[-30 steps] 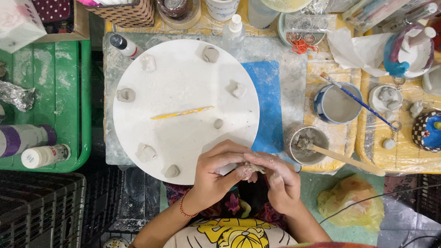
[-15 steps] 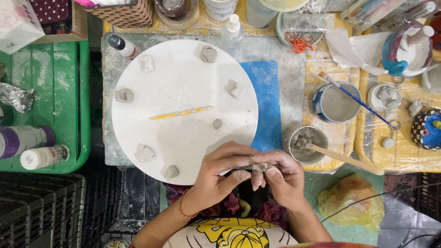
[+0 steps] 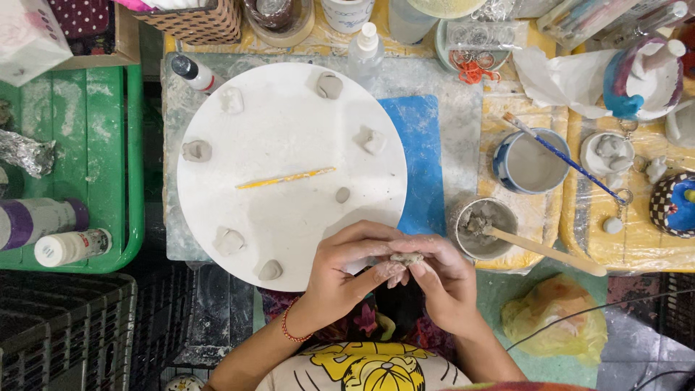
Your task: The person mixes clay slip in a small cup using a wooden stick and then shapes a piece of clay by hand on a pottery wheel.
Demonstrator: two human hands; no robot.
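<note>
Both your hands meet at the near edge of the white round board. Your left hand and right hand pinch one small grey clay lump between fingertips, so the grip of each hand is closed on that lump, fingers curled, clay smears on the skin. The lump sits just off the near right rim of the board, above your lap. A red bracelet is on your left wrist.

Out from there: on the board, a thin yellow modelling tool lies near the middle, slightly tilted. Small clay pieces ring the board: one at the near rim, one just left of it, one on the left, two at the far side, one on the right, and a tiny ball right of the tool.

A blue mat shows from under the board's right side. Right of your hands, a small pot of grey slip holds a wooden stick. Farther right and far, a blue-rimmed cup has a blue brush resting across it. A yellow plastic bag lies near right. On the left, a green tray holds two bottles and crumpled foil. All of this sits on the cluttered worktop.
</note>
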